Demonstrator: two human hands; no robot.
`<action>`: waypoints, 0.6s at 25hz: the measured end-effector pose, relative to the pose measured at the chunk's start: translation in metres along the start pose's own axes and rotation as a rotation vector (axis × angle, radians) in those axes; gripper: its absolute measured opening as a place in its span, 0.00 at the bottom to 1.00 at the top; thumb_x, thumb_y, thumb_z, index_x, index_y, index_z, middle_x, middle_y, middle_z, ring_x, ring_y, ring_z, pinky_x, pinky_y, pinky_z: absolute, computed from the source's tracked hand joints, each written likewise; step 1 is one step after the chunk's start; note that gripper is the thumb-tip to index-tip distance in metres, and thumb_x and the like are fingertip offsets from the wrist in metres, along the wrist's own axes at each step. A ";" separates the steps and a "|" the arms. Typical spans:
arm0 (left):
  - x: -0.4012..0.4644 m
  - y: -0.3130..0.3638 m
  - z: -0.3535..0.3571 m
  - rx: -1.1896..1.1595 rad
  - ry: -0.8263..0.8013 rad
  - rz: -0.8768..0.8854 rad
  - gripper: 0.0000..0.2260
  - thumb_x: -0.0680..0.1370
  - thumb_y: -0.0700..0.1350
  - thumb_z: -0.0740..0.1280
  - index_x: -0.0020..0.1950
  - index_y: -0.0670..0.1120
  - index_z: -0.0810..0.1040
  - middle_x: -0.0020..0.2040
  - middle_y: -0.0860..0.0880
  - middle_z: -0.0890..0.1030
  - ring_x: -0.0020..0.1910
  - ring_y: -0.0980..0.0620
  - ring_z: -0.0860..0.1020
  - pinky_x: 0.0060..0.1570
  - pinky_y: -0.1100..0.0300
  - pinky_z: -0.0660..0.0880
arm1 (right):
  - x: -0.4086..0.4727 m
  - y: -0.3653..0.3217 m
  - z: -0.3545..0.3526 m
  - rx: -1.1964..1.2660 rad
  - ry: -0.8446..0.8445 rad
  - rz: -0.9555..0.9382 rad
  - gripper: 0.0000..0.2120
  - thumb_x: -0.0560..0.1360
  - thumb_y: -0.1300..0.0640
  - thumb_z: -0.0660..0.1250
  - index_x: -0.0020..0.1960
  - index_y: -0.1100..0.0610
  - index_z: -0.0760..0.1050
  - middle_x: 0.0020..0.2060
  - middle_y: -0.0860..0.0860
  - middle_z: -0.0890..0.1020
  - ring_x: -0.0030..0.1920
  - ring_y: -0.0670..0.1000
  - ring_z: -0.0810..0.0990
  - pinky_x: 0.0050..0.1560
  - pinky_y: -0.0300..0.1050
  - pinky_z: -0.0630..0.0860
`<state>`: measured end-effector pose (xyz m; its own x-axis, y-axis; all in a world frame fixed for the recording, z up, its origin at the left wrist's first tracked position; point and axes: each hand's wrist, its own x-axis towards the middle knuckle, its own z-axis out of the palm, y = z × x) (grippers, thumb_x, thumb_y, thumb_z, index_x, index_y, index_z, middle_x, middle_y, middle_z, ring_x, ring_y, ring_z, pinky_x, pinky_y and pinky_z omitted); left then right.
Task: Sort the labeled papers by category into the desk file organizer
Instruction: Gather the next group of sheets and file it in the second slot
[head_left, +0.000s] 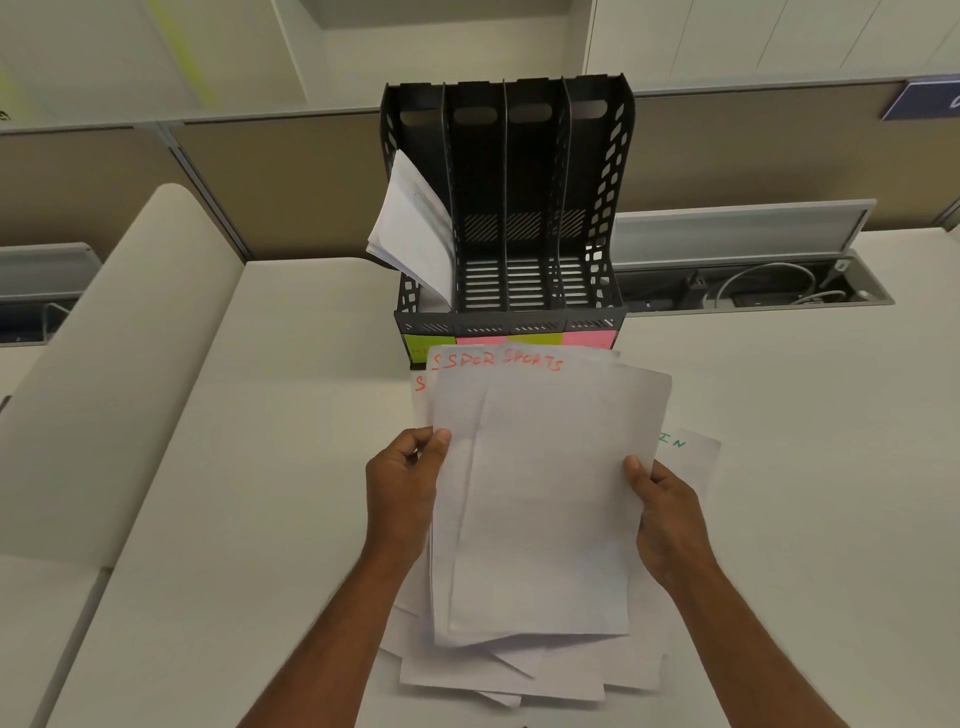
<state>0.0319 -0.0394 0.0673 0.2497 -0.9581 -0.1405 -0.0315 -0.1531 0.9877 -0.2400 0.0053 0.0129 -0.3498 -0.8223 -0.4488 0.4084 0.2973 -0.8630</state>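
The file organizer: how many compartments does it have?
4, side by side in the file organizer: the leftmost holds papers, the other three look empty, though their lower fronts are hidden.

Two bare forearms reaching up from the lower edge of the view, angled inward toward each other. Left hand (402, 483) on the left edge of the held sheets (540, 493), thumb laid over the front near the top corner, fingers curled behind and hidden. Right hand (670, 514) on the right edge, a little lower than the left, thumb pressed flat on the front face, remaining fingers wrapped behind, out of sight. Both wrists roughly straight, backs of the hands turned outward. Hands well apart, raised above the surface (260, 467), forearms bare to the frame edge.
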 end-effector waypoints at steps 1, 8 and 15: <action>0.002 -0.001 -0.002 -0.024 0.020 -0.027 0.04 0.78 0.46 0.72 0.45 0.53 0.86 0.45 0.53 0.87 0.48 0.51 0.85 0.50 0.58 0.80 | 0.002 -0.003 -0.006 0.039 0.035 0.013 0.12 0.80 0.55 0.67 0.60 0.59 0.83 0.57 0.56 0.85 0.60 0.60 0.82 0.64 0.61 0.76; 0.002 -0.008 0.000 -0.099 0.009 -0.135 0.04 0.77 0.44 0.72 0.44 0.49 0.86 0.43 0.52 0.87 0.45 0.53 0.84 0.46 0.61 0.80 | 0.005 -0.010 -0.005 -0.042 -0.008 0.019 0.13 0.78 0.49 0.70 0.54 0.58 0.85 0.53 0.55 0.87 0.55 0.58 0.85 0.58 0.56 0.80; -0.001 -0.012 -0.001 -0.084 -0.048 -0.164 0.06 0.80 0.42 0.68 0.47 0.46 0.85 0.47 0.45 0.87 0.49 0.45 0.83 0.54 0.49 0.80 | 0.000 -0.015 0.023 -0.221 -0.144 -0.027 0.19 0.77 0.50 0.73 0.65 0.54 0.77 0.57 0.50 0.86 0.57 0.53 0.85 0.60 0.56 0.80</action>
<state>0.0333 -0.0363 0.0561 0.1988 -0.9327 -0.3009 0.0874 -0.2889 0.9534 -0.2268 -0.0104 0.0311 -0.2281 -0.8873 -0.4008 0.2009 0.3598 -0.9111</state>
